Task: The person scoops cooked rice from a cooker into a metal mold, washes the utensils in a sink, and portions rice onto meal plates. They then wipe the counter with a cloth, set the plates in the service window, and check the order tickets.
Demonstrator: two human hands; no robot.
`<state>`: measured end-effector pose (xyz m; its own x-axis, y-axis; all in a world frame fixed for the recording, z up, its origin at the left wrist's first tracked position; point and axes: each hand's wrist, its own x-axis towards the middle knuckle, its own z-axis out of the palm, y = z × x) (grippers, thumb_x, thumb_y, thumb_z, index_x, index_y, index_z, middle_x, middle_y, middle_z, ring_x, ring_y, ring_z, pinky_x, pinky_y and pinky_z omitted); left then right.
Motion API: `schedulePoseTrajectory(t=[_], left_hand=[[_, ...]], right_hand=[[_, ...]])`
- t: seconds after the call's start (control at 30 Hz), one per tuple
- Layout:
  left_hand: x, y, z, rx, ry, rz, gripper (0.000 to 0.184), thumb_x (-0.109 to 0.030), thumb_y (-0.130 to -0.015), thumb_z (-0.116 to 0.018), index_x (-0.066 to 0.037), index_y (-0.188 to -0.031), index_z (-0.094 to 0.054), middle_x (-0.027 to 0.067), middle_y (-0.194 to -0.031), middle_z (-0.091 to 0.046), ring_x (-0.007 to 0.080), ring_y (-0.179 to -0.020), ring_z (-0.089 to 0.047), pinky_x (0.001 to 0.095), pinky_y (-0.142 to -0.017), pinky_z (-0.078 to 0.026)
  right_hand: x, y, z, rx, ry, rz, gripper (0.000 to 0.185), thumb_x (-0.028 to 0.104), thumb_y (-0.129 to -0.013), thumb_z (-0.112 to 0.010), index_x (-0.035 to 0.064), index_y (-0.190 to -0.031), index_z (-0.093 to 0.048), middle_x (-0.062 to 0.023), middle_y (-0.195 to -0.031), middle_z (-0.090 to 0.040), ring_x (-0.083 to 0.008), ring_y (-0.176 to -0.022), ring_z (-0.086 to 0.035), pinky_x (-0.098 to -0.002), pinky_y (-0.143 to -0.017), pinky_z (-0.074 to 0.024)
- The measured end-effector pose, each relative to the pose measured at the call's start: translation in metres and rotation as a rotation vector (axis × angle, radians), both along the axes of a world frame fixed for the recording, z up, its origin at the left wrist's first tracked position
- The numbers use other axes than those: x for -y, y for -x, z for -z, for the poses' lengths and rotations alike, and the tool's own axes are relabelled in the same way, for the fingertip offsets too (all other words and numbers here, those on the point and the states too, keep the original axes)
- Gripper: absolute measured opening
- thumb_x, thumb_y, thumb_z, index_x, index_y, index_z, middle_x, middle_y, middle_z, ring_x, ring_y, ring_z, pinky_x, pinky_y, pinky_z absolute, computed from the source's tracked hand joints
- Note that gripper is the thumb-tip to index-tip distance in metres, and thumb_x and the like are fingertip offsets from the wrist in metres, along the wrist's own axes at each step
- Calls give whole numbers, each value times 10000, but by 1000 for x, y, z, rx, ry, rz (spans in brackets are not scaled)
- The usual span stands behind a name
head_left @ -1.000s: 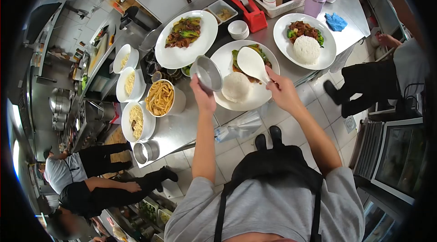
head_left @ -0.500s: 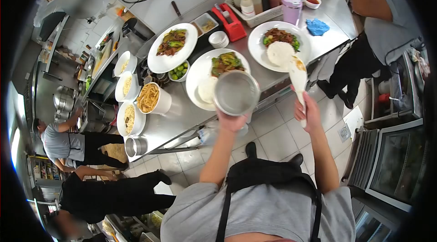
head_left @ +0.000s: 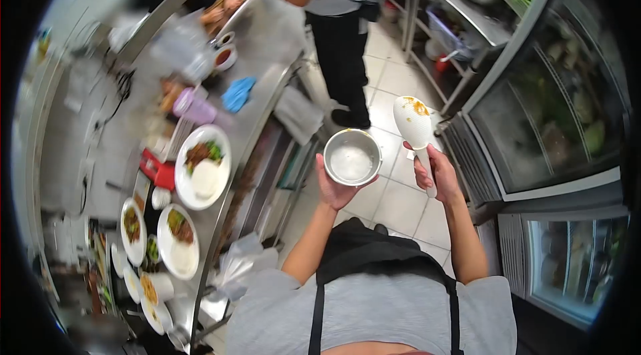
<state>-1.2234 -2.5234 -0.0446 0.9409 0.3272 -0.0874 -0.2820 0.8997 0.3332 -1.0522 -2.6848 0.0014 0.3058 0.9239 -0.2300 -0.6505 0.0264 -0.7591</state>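
Note:
My left hand [head_left: 337, 189] is wrapped round a round metal mold [head_left: 352, 158], held up over the floor with its mouth toward me. In my right hand [head_left: 441, 171] is a white rice paddle [head_left: 412, 121], blade upward, with orange-brown sauce smears near its tip. To the left, on the steel counter, a white plate [head_left: 208, 198] holds a rice mound [head_left: 203, 178] beside meat and greens. A second plate [head_left: 190, 266] carries rice and a meat dish, and a third plate [head_left: 136, 248] holds only the meat dish. Neither hand touches the plates.
A steel counter [head_left: 250, 135] runs along the left, with a blue cloth [head_left: 238, 93], a lilac cup [head_left: 195, 107] and sauce bowls [head_left: 226, 57]. A co-worker [head_left: 334, 41] stands ahead. Glass-door fridges [head_left: 547, 108] line the right side; a steel shelf table [head_left: 461, 5] stands beyond them.
My view and body have turned right, away from the plates toward the aisle. The metal mold and rice paddle have come along in my hands and are now over the floor.

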Motion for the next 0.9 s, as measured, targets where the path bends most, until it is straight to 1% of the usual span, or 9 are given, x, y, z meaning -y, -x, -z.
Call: schedulePoseTrajectory(t=[0.13,0.27,0.37,0.4,0.5,0.63,0.73,0.87,0.9], left_hand=[[-25,-93,9,-39,14,73,855,-696,-727,-430,-149,-1359,-251,145,-1350,-332,436,-1209,-333,551,-945,-343],[-77,-196,35,-82,-27,119,795,-672,-742,-411,-156,-1337,-305,116,-1326,-376,354,-1200,-382,561,-937,-344],[-125,-280,52,-64,25,176,661,-598,-781,-401,-147,-1263,-412,71,-1236,-475,265,-1128,-465,475,-872,-435],[-133,-314,32,-103,31,131,627,-557,-783,-407,-133,-1245,-431,66,-1219,-490,259,-1104,-481,442,-882,-425],[-185,-402,37,-138,18,112,591,-502,-778,-423,-116,-1225,-444,79,-1200,-502,250,-1096,-486,436,-933,-378],[-244,-511,24,-145,-2,32,597,-407,-712,-498,-82,-1211,-453,91,-1190,-511,269,-1103,-481,469,-943,-379],[-288,-598,18,-144,-75,-20,581,-381,-719,-456,-62,-1205,-447,110,-1211,-491,286,-1123,-463,486,-954,-348],[-342,-719,17,-159,-166,-303,544,-359,-748,-399,-48,-1193,-425,122,-1178,-492,310,-1113,-453,525,-924,-349],[-363,-747,30,-188,-152,-392,540,-356,-763,-375,-40,-1199,-410,132,-1186,-479,312,-1117,-446,537,-909,-357]], right_hand=[[-4,-82,23,6,14,171,478,330,-950,-246,-20,-1243,-391,22,-574,-385,-51,-375,-283,-197,-361,-278],[-36,-176,41,68,72,272,461,321,-949,-260,-18,-1216,-422,24,-565,-384,-46,-377,-301,-193,-367,-284],[-69,-245,43,175,188,337,436,305,-947,-278,-11,-1186,-460,22,-550,-387,-49,-372,-306,-196,-368,-293],[-81,-271,44,120,181,359,434,301,-948,-278,-10,-1196,-453,20,-549,-388,-50,-370,-310,-194,-368,-298],[-124,-348,41,149,170,410,423,292,-948,-282,-3,-1200,-451,7,-564,-403,-51,-375,-309,-194,-371,-304],[-188,-436,16,166,115,403,420,282,-949,-280,-6,-1204,-448,-5,-571,-409,-55,-377,-307,-199,-374,-308],[-239,-500,13,138,56,375,471,310,-942,-235,-16,-1235,-409,-7,-551,-402,-66,-351,-307,-200,-349,-291],[-313,-586,7,172,32,393,470,338,-947,-246,-11,-1187,-449,-9,-551,-408,-68,-350,-311,-202,-341,-296],[-332,-605,3,183,106,429,440,341,-945,-285,-2,-1094,-516,-24,-552,-447,-78,-364,-354,-208,-355,-308]])
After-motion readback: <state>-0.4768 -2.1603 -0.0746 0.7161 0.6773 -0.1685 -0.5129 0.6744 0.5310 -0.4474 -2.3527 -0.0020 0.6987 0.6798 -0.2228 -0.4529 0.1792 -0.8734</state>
